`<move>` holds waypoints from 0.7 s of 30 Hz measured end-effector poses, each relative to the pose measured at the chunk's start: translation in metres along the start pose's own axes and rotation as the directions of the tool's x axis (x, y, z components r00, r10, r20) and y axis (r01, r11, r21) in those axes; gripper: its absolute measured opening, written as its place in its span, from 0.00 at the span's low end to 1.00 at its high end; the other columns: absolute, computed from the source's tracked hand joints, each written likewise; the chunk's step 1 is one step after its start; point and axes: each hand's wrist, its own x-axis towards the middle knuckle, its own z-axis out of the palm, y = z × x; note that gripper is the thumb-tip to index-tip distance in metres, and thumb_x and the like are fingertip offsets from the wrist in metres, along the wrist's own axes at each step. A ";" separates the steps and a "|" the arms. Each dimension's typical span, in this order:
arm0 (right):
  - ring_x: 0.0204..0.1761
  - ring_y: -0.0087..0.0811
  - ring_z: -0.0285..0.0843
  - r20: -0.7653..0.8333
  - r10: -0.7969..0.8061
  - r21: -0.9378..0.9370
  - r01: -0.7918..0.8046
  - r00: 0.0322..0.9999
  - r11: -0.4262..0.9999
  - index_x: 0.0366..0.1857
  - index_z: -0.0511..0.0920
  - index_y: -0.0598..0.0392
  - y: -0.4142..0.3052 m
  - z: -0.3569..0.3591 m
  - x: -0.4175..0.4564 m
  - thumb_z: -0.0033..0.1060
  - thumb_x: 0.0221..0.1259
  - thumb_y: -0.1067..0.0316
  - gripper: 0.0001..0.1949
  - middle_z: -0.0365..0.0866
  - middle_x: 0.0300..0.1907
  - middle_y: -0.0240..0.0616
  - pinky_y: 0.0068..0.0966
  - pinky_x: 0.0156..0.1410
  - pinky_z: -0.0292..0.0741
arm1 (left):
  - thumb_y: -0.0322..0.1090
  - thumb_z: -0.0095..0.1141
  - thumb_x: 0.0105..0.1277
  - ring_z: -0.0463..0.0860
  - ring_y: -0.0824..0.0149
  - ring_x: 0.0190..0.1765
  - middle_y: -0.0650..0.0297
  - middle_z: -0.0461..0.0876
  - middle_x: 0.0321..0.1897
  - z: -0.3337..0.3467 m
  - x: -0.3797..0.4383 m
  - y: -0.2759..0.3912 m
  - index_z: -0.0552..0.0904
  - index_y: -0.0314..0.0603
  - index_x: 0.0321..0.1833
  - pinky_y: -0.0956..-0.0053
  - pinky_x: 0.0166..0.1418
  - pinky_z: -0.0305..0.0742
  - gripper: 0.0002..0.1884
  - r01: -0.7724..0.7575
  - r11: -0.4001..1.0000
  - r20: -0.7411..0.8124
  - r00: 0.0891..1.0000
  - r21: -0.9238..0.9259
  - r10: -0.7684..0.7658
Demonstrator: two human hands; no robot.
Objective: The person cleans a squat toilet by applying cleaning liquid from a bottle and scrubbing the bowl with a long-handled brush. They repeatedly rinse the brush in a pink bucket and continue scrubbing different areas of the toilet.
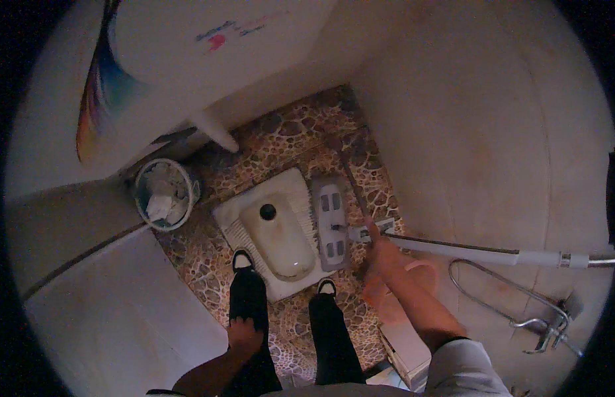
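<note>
My right hand (384, 250) is closed on the lower part of a mop handle (446, 245), close to the grey and white mop head (332, 226). That mop head lies along the right edge of a white squat toilet (280, 238). The handle stretches away to the right, past the wall. On my left thigh, over the dark trousers (250, 293), rests my left hand (245, 335), with no object seen in it. My feet stand at the near end of the toilet.
A waste bin (166, 196) with crumpled paper stands at the left wall. A pinkish plastic basin (392, 297) and a box (406, 347) are below my right forearm. A metal tap with a hose (545, 325) is on the right wall. Patterned floor (287, 124) lies ahead.
</note>
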 end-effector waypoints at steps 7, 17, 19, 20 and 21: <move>0.37 0.57 0.80 -0.123 -0.031 -0.056 0.024 0.992 0.998 0.72 0.47 0.50 0.020 -0.034 0.125 0.54 0.53 0.74 0.40 0.80 0.33 0.59 0.45 0.40 0.76 | 0.47 0.56 0.56 0.73 0.49 0.54 0.49 0.76 0.48 -0.008 0.006 0.018 0.79 0.40 0.48 0.52 0.55 0.69 0.22 -0.045 0.999 0.005 0.999 -0.005 0.045; 0.36 0.53 0.79 0.281 0.032 0.162 -0.080 0.959 0.984 0.73 0.41 0.53 -0.111 0.097 -0.055 0.58 0.52 0.67 0.45 0.78 0.33 0.55 0.46 0.38 0.76 | 0.46 0.54 0.58 0.72 0.51 0.56 0.51 0.74 0.51 -0.006 -0.001 0.010 0.79 0.41 0.50 0.54 0.56 0.69 0.21 0.091 0.996 0.062 0.994 -0.026 -0.089; 0.30 0.53 0.80 0.413 -0.027 0.108 -0.020 0.910 0.994 0.73 0.41 0.50 -0.125 0.118 -0.136 0.56 0.53 0.65 0.44 0.78 0.26 0.52 0.48 0.34 0.76 | 0.46 0.54 0.57 0.72 0.52 0.56 0.51 0.74 0.51 -0.003 -0.001 0.012 0.79 0.41 0.50 0.55 0.56 0.69 0.21 0.084 0.996 0.045 0.996 -0.015 -0.084; 0.30 0.51 0.80 0.408 -0.040 -0.017 0.051 0.912 0.999 0.73 0.42 0.47 -0.121 0.146 -0.171 0.56 0.53 0.65 0.44 0.78 0.26 0.52 0.46 0.33 0.77 | 0.45 0.54 0.57 0.72 0.52 0.56 0.51 0.74 0.51 0.000 0.001 0.013 0.79 0.41 0.50 0.56 0.56 0.69 0.21 0.074 0.997 0.043 0.996 0.002 -0.074; 0.30 0.50 0.80 0.417 -0.091 -0.038 0.117 0.904 0.992 0.73 0.43 0.45 -0.123 0.149 -0.179 0.56 0.53 0.64 0.43 0.79 0.27 0.52 0.45 0.33 0.77 | 0.45 0.54 0.57 0.72 0.52 0.56 0.52 0.74 0.51 0.001 0.002 0.014 0.79 0.41 0.50 0.56 0.56 0.69 0.21 0.078 0.997 0.037 0.996 0.019 -0.078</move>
